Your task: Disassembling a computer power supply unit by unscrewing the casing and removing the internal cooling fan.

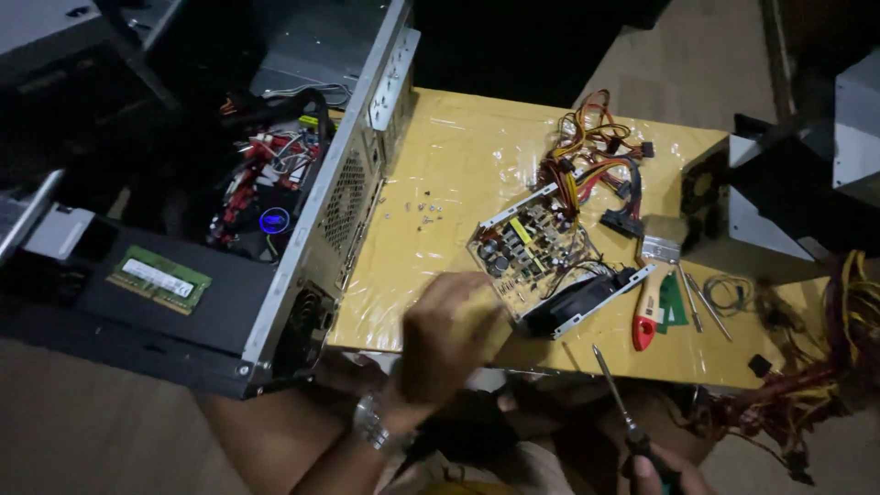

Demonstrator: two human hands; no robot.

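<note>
Head view, nearest first.

Right hand [653, 472], bottom edge, only partly in frame: I read it as closed round the dark handle of a screwdriver [616, 394], whose shaft slants up and away toward the table edge, tip free of everything.

Left hand [449, 335], wristwatch [368, 423] on it, back turned to me and blurred: it hangs over the near edge of the yellow table [458, 156]. Fingers curl loosely; I cannot tell whether they hold anything.

Just right of the left hand: opened power supply [550, 261]. Cover off, circuit board bare, black fan [579, 302] at the near corner, bundle of red, yellow and black cables [591, 147] trailing beyond it. Judged state: casing already opened, board apparently seated in its tray; removal or refitting left to do.

Beyond the left hand: small loose screws [426, 209] scattered on the table.

Left of the left hand: desktop computer case [302, 257] lying open, red-trimmed motherboard [266, 188] inside, green memory module [158, 280] resting on a dark panel.

Between and beyond the hands, right of the power supply: red-handled tool [643, 328], two slim screwdrivers [701, 307], and a small metal bracket [660, 247]. Far right, a tangle of further wiring [807, 385], dim.
</note>
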